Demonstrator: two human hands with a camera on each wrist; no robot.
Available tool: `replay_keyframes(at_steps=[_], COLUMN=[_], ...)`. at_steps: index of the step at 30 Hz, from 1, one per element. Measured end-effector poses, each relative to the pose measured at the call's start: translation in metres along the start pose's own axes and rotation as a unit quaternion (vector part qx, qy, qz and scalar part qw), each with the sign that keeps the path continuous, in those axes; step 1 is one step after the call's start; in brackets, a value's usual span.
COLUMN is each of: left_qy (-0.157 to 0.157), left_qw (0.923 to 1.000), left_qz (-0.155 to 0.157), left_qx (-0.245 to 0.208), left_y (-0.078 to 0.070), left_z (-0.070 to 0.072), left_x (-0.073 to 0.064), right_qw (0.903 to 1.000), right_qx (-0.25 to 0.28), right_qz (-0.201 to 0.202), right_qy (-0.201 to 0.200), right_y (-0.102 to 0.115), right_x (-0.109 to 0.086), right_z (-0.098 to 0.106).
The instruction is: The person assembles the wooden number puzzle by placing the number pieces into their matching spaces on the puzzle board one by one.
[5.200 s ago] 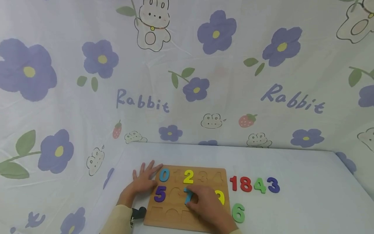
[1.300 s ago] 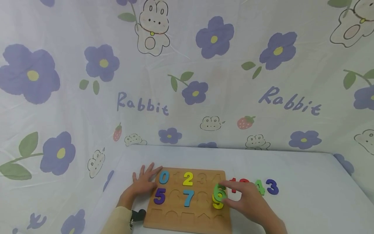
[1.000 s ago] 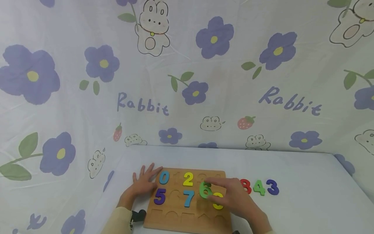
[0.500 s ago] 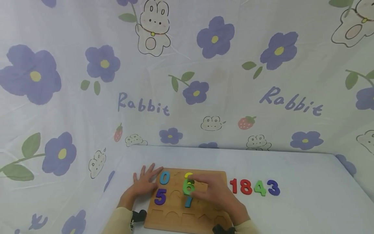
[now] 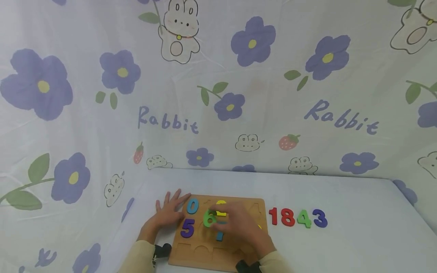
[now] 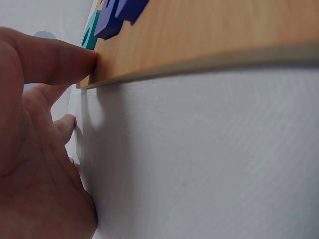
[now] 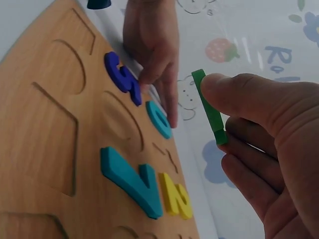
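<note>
Between thumb and fingers, my right hand (image 5: 240, 223) pinches a green number 6 piece (image 5: 205, 219), held above the wooden number board (image 5: 205, 262). In the right wrist view the green 6 (image 7: 210, 107) appears edge-on, clear of the board. Below it is the empty 6-shaped recess, between a purple 5 (image 5: 184, 229) and a blue 7 (image 5: 220, 236). My left hand (image 5: 165, 216) lies at the board's left edge with fingers spread, its thumb (image 6: 65, 62) touching the board. A blue 0 (image 5: 189, 207) and a yellow 2 (image 5: 222, 214) sit in the top row; a yellow 9 is mostly hidden.
Right of the board, a red 1 (image 5: 274, 217), a red 8 (image 5: 288, 217), a green 4 (image 5: 304, 220) and a purple 3 (image 5: 323, 220) lie in a row on the white table (image 5: 358, 235). A patterned curtain (image 5: 273, 94) hangs behind.
After leaving the 7, my right hand took the green 6 from the table right of the board and carried it left across the board. My left hand has stayed put.
</note>
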State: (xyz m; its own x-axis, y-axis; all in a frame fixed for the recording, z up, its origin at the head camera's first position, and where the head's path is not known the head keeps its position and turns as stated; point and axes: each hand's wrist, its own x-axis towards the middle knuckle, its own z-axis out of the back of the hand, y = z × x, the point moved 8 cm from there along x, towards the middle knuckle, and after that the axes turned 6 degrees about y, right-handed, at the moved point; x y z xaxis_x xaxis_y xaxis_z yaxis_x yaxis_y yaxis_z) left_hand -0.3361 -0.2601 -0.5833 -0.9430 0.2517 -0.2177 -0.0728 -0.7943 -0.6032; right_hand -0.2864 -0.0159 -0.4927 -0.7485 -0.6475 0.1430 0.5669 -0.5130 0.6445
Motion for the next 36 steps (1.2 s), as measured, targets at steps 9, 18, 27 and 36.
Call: replay_keyframes(at_steps=[9, 18, 27, 36], left_qy=[0.002, 0.004, 0.0, 0.003], left_qw=[0.9999, 0.9999, 0.9999, 0.9999], left_qz=[0.009, 0.009, 0.008, 0.012], left_qx=[0.008, 0.007, 0.007, 0.004], left_y=[0.007, 0.006, 0.005, 0.002], left_z=[-0.002, -0.003, -0.003, -0.002], left_x=[0.006, 0.006, 0.005, 0.002], right_qw=[0.999, 0.9953, 0.9961, 0.9968], right_qx=[0.035, 0.042, 0.011, -0.003], right_qz=[-0.027, -0.076, -0.072, -0.059], right_qy=[0.012, 0.044, 0.049, 0.055], right_y=[-0.004, -0.017, -0.018, -0.013], right_x=[0.004, 0.005, 0.006, 0.007], right_z=[-0.024, -0.051, -0.061, -0.063])
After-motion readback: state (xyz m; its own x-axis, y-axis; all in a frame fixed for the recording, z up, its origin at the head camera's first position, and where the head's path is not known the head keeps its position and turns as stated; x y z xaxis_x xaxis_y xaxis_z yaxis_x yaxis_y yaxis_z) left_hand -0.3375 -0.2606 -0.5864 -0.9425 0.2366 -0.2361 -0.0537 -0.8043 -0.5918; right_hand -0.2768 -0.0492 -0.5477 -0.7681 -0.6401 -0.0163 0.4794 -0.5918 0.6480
